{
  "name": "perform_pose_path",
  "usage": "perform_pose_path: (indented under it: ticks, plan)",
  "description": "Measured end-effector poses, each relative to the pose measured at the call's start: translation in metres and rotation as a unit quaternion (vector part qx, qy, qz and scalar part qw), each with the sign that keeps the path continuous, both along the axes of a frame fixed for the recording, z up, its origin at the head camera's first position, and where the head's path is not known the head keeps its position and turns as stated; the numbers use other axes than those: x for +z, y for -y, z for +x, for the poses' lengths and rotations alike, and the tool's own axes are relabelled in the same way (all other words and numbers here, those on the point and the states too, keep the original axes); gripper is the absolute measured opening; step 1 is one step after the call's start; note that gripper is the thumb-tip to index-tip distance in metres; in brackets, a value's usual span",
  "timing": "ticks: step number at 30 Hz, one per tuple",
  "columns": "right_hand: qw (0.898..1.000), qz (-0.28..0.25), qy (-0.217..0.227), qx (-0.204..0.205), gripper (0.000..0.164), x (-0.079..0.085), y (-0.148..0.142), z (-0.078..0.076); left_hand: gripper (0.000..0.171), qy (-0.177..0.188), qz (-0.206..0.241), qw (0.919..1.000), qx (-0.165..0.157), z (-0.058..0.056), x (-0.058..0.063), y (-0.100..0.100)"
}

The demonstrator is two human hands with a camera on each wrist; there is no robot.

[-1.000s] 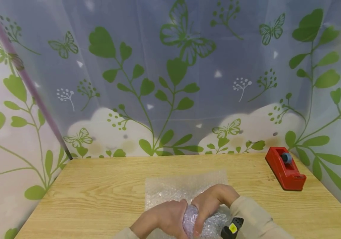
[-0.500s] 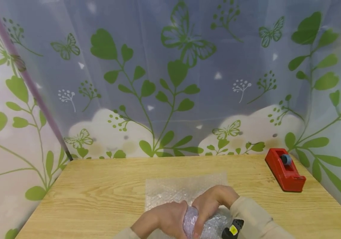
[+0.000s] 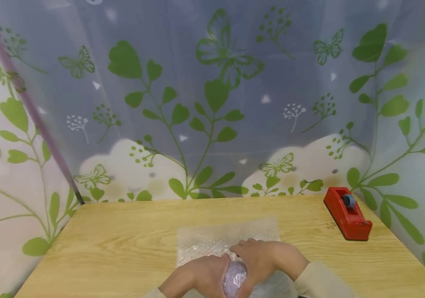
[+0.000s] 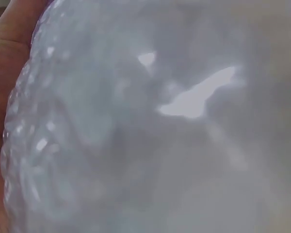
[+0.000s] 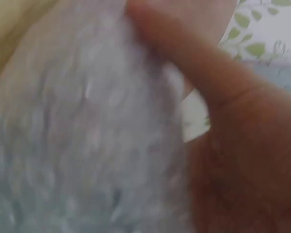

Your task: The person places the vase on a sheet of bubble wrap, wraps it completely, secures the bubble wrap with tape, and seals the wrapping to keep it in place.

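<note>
A rounded purple object in bubble wrap (image 3: 235,278) is between the two hands at the bottom of the head view. My left hand (image 3: 206,275) grips its left side. On the other side my right hand (image 3: 262,260) holds it, its fingers reaching over the far side and its thumb nearer me. Under them a flat sheet of bubble wrap (image 3: 227,235) lies on the table. Crinkled bubble wrap (image 4: 111,121) fills the left wrist view, with part of a hand at its left edge. In the right wrist view a thumb (image 5: 199,58) rests against the blurred wrap. What is inside cannot be made out.
A red tape dispenser (image 3: 348,215) with a small roll of tape stands at the table's right side. The wood-grain table (image 3: 115,244) ends at the back against a curtain (image 3: 153,103) printed with leaves and butterflies.
My right hand has shifted up and its fingers now reach over the wrapped object's far side. More of its purple end shows. The head view has turned slightly right; the left hand keeps its grip.
</note>
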State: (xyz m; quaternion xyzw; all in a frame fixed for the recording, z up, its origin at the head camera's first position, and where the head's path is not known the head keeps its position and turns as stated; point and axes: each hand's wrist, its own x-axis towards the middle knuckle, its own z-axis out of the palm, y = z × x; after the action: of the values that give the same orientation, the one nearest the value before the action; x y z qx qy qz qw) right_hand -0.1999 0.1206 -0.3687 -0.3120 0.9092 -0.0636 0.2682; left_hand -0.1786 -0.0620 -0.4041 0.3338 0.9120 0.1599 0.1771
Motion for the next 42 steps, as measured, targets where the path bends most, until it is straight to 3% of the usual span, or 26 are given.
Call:
perform_pose_path:
  ticks: [5, 16, 19, 24, 27, 30, 36, 39, 42]
  plan:
    - [0.995, -0.011, -0.101, 0.011, 0.102, 0.003, 0.002, 0.025, 0.052, 0.018, 0.004, 0.9998, 0.009, 0.003, -0.002, 0.004]
    - [0.983, -0.038, -0.167, 0.071, 0.073, -0.014, -0.005, 0.047, 0.06, 0.029, -0.009, 0.999, 0.034, 0.003, -0.002, 0.002]
    - [0.974, -0.043, -0.21, 0.072, 0.068, -0.024, -0.004, 0.047, 0.058, 0.02, -0.012, 0.9992, 0.032, 0.003, -0.002, 0.001]
    - [0.949, -0.044, -0.306, 0.06, 0.056, -0.042, 0.002, 0.049, 0.055, 0.015, -0.009, 0.9995, 0.027, 0.004, -0.003, -0.001]
    - [0.938, -0.043, -0.34, 0.05, 0.053, -0.049, 0.005, 0.049, 0.055, 0.018, -0.007, 0.9994, 0.029, 0.003, -0.003, -0.002]
    - [0.943, -0.048, -0.328, 0.039, 0.052, -0.049, 0.006, 0.048, 0.056, 0.025, -0.003, 0.9992, 0.029, 0.001, -0.003, -0.001]
    - [0.96, -0.063, -0.269, 0.038, 0.069, -0.041, 0.002, 0.043, 0.053, 0.034, 0.022, 0.9991, 0.012, -0.002, -0.003, -0.002]
    - [0.966, -0.066, -0.247, 0.031, 0.074, -0.038, 0.002, 0.041, 0.048, 0.054, 0.044, 0.9976, -0.004, -0.006, -0.003, -0.001]
    - [0.976, -0.072, -0.205, 0.016, 0.079, -0.032, 0.001, 0.037, 0.04, 0.099, 0.088, 0.991, -0.023, -0.011, -0.003, 0.0]
